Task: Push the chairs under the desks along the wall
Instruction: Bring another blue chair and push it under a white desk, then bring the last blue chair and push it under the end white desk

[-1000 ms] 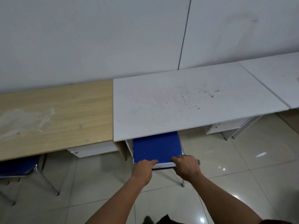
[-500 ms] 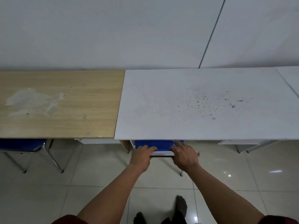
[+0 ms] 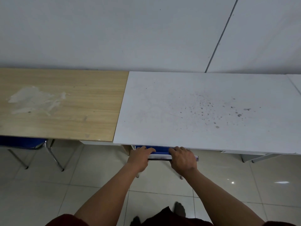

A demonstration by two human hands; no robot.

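Observation:
A blue chair [image 3: 161,149] sits almost wholly under the white desk [image 3: 203,108]; only a strip of blue seat and its pale back edge [image 3: 159,157] show past the desk's front edge. My left hand [image 3: 140,158] grips the left end of that back edge. My right hand [image 3: 183,159] grips the right end. Two chair feet touch the floor below my wrists. A second blue chair [image 3: 24,143] with chrome legs stands under the wooden desk [image 3: 61,105] at the left, its seat partly out.
The desks stand side by side against a white wall [image 3: 130,33]. A third white desk's corner [image 3: 295,82] shows at far right. White drawer units [image 3: 250,156] hang under the desks. Glossy tiled floor [image 3: 81,185] lies in front; my feet [image 3: 180,209] are below.
The blue chair has slid forward under the white desk; far less of its seat shows than a second ago. Both hands went forward with it and I stepped closer.

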